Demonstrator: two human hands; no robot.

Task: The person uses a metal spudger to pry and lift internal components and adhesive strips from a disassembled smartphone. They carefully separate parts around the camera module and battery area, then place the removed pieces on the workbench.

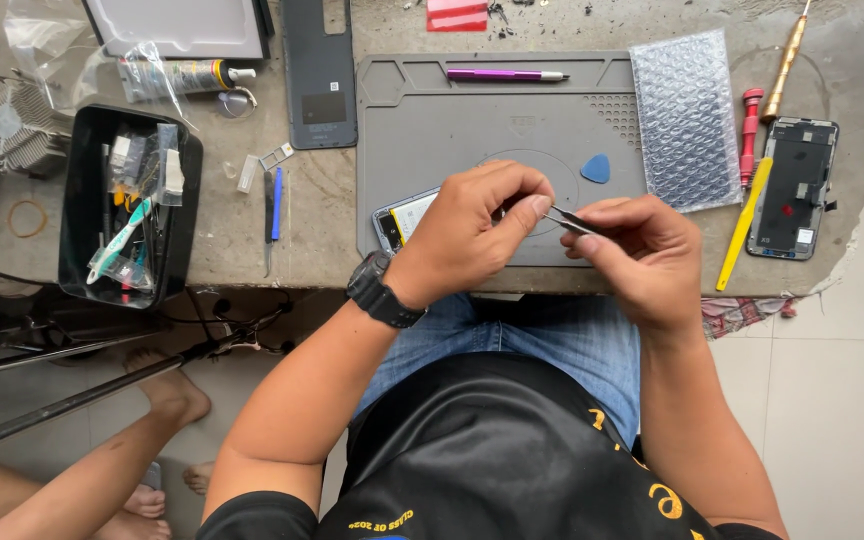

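While both hands meet over the grey work mat [432,120], the scene reads:

L hand: left hand [472,225] curled, thumb + forefinger pinched at the tweezers' tip; can't tell what tiny part, if any, sits between them. Wrist w/ black watch [380,292].
R hand: right hand [642,250] closed around metal tweezers [567,220], tips pointing left to the L fingertips.
Phone: opened phone [402,218] lies on mat's near-left part, mostly hidden under L hand; yellow-white inside shows.
On mat: purple pen [505,75] in top groove; blue pick [596,168] just above the hands; bubble-wrap bag [687,120] on the right edge.
Right of mat: yellow pry stick [742,225], red screwdriver [750,135], 2nd opened phone [795,188].
Left of mat: black tool tray [82,200], dark back cover [319,75].
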